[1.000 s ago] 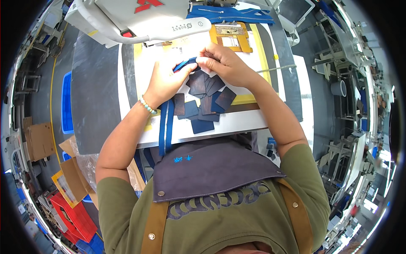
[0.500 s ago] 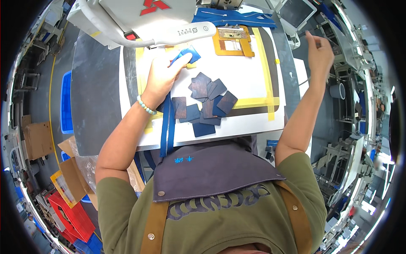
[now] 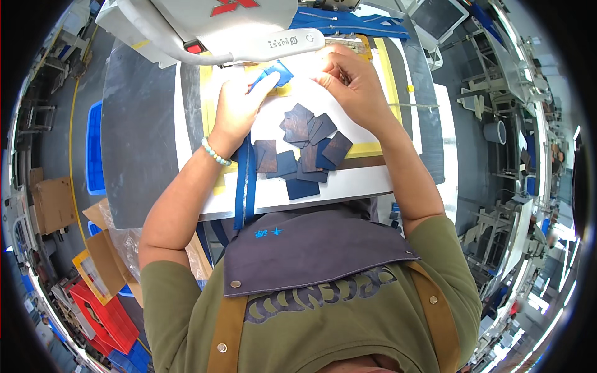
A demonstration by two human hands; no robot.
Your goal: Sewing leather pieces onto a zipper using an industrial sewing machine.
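Observation:
Under the lamp, my left hand (image 3: 238, 105) is closed with its thumb on a small bright-blue piece (image 3: 281, 76). A blue zipper (image 3: 245, 180) runs from beneath that wrist down over the table's near edge; whether it joins the blue piece is hidden. My right hand (image 3: 354, 84) is just to the right of it, with thumb and fingers drawn together in a pinch. Glare from the lamp hides what those fingertips hold, if anything. Nearer to me, several dark blue and brownish square patches (image 3: 297, 121) lie in a loose overlapping pile on the white work surface (image 3: 261, 198).
A white sewing machine (image 3: 224, 28) with a lamp (image 3: 283, 45) on a bent arm overhangs the far side. More blue zippers (image 3: 357, 25) lie behind it. An orange frame (image 3: 371, 48) sits partly behind my right hand. A blue bin (image 3: 94, 149) stands left of the table.
My right hand has swung in from beyond the table's right side to beside the left hand, its fingers now pinched. The left hand has barely moved, still gripping the blue piece.

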